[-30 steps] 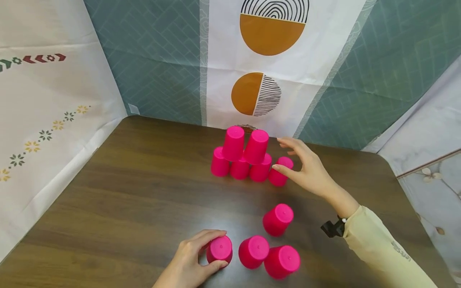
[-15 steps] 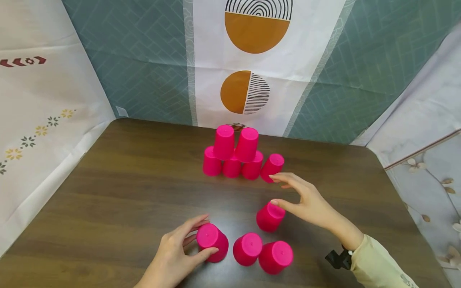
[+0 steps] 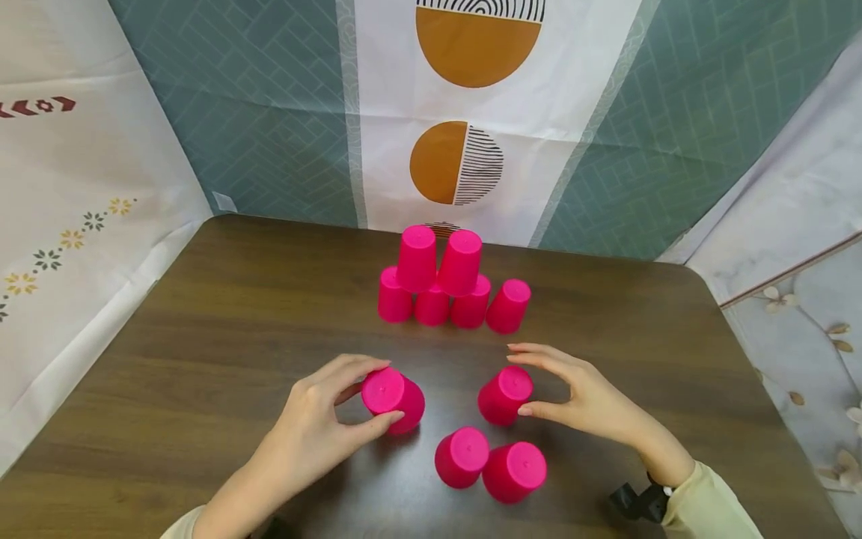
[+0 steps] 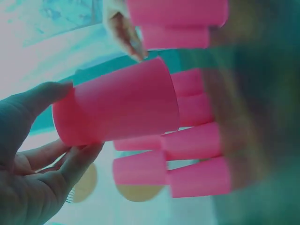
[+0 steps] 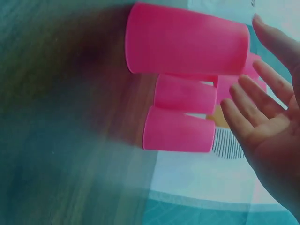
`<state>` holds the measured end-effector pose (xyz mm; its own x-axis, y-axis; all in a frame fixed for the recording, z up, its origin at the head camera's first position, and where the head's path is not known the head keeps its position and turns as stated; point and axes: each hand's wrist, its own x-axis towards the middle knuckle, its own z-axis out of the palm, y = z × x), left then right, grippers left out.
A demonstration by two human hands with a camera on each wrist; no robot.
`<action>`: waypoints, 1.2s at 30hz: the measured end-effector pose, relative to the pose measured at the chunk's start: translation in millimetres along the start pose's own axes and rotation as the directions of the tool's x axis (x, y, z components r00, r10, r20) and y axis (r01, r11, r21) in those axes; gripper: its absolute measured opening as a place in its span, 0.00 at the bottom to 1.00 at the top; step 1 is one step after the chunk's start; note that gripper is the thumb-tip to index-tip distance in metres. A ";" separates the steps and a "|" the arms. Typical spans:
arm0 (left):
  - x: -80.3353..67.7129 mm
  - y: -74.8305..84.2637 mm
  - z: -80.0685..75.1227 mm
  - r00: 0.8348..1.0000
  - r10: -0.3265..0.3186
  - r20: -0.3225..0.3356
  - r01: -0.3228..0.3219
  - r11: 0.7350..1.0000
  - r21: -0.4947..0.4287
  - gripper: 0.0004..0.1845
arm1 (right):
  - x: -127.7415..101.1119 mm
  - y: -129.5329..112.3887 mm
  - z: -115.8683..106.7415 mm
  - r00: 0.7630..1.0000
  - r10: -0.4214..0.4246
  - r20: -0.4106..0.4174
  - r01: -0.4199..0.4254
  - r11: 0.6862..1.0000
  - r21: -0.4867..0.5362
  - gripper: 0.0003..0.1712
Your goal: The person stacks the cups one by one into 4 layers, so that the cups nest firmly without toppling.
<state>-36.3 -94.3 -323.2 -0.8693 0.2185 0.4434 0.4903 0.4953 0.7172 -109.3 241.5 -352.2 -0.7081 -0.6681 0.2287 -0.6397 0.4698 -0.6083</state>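
My left hand (image 3: 316, 412) pinches an upside-down pink plastic cup (image 3: 397, 397) between thumb and fingers. In the left wrist view this held cup (image 4: 117, 103) is tilted and lifted off the table. My right hand (image 3: 586, 397) is spread at the right side of another upside-down pink cup (image 3: 503, 397), thumb and fingers apart. From the right wrist, that cup (image 5: 187, 40) stands on the table just beyond the fingertips. Farther back, two pink cups, one of them the left top cup (image 3: 417, 258), sit on a row of several upside-down cups (image 3: 394, 296).
Two more upside-down pink cups, a left one (image 3: 461, 458) and a right one (image 3: 515, 473), stand side by side near the front. The brown wooden table (image 3: 236, 337) meets a patterned cloth (image 3: 269, 135) at its back edge. White cloth (image 3: 121, 262) hangs at the left.
My left hand has lifted its cup and carried it away from me, toward the stack. My right hand has come back from the row's right-end cup to the nearer cup. The view shifted slightly.
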 end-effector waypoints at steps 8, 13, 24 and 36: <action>51.7 13.8 -4.8 0.989 0.146 0.034 -0.147 0.989 0.013 0.25 | -3.3 2.3 4.3 1.000 -0.027 0.012 0.027 0.999 0.028 0.37; 83.3 16.2 4.2 0.981 0.189 0.048 -0.189 0.982 0.001 0.25 | -1.8 2.2 5.9 0.999 -0.031 0.014 0.030 0.999 0.045 0.34; 135.9 28.0 29.0 0.974 0.193 0.117 -0.190 0.981 -0.034 0.25 | -1.2 3.3 10.2 1.000 -0.023 0.014 0.023 1.000 0.021 0.32; 192.2 12.8 49.9 0.946 0.297 0.131 -0.301 0.954 0.007 0.25 | -3.3 3.7 14.1 1.000 0.014 0.006 -0.015 0.999 0.051 0.30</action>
<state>-200.3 -4.0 -255.6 -0.6847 0.4643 0.5618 0.7285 0.4121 0.5472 -105.1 237.3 -365.9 -0.7152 -0.6650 0.2151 -0.6132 0.4494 -0.6497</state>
